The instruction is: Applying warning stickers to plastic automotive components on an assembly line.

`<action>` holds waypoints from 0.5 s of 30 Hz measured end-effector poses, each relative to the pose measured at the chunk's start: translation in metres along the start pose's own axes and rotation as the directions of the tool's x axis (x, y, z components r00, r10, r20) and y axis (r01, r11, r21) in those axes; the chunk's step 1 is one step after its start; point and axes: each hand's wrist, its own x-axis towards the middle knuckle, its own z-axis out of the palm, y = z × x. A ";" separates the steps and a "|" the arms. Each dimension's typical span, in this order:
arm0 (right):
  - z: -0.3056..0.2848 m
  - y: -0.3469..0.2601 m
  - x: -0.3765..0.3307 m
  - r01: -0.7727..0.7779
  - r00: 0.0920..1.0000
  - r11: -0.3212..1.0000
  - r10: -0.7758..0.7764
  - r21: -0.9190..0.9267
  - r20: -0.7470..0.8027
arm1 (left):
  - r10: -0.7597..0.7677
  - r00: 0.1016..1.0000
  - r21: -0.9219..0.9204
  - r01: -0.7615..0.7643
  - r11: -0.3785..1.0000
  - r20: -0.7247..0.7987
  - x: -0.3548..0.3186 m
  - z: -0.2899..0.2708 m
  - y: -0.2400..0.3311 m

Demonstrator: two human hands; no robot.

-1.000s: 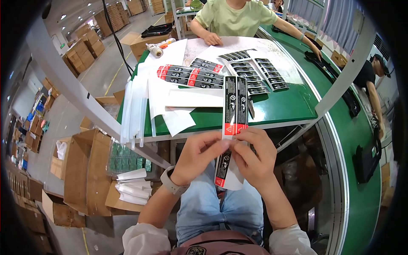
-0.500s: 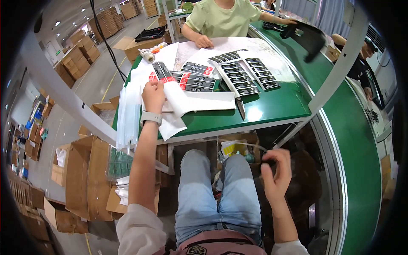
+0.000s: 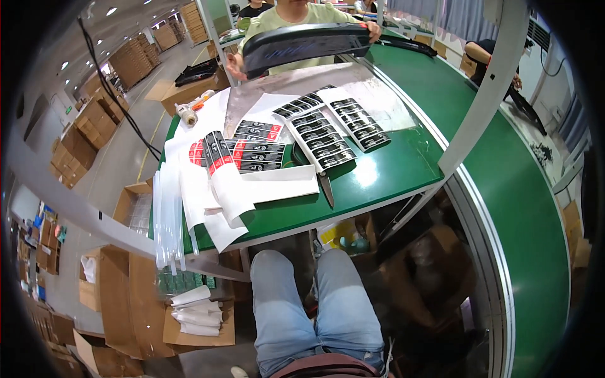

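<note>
Neither of my hands shows in the head view now. On the green table (image 3: 384, 179) lies a curled sticker sheet (image 3: 218, 157) with black and red labels, its white end hanging toward me. Beside it rest more black-and-red label sheets (image 3: 257, 155). Two sheets of black labels (image 3: 320, 143) (image 3: 359, 123) lie farther right. A dark blade-like tool (image 3: 326, 189) pokes out from under the nearer one. Across the table a person in a light green top holds a long black panel (image 3: 305, 48) with both hands.
Clear plastic strips (image 3: 169, 217) hang over the table's left edge. A glue-gun-like tool (image 3: 189, 114) lies at the far left corner. Open cardboard boxes (image 3: 148, 302) stand on the floor at left. A white post (image 3: 479, 94) rises at right, beside a green conveyor (image 3: 504, 214).
My left hand has let go of the black-and-red sticker sheet, and both hands have left the picture. The person opposite has brought the black panel from the right to in front of their body.
</note>
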 end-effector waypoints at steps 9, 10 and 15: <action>0.014 0.021 0.007 -0.033 0.978 0.999 0.024 0.037 0.208 | -0.029 0.998 0.120 0.023 0.992 0.047 -0.073 0.057 -0.035; 0.014 0.024 0.008 -0.037 0.973 0.999 0.028 0.035 0.230 | -0.033 0.998 0.127 0.026 0.992 0.053 -0.082 0.064 -0.038; 0.003 0.038 0.003 -0.053 0.945 0.999 0.046 0.013 0.325 | -0.048 0.996 0.147 0.037 0.988 0.077 -0.127 0.100 -0.044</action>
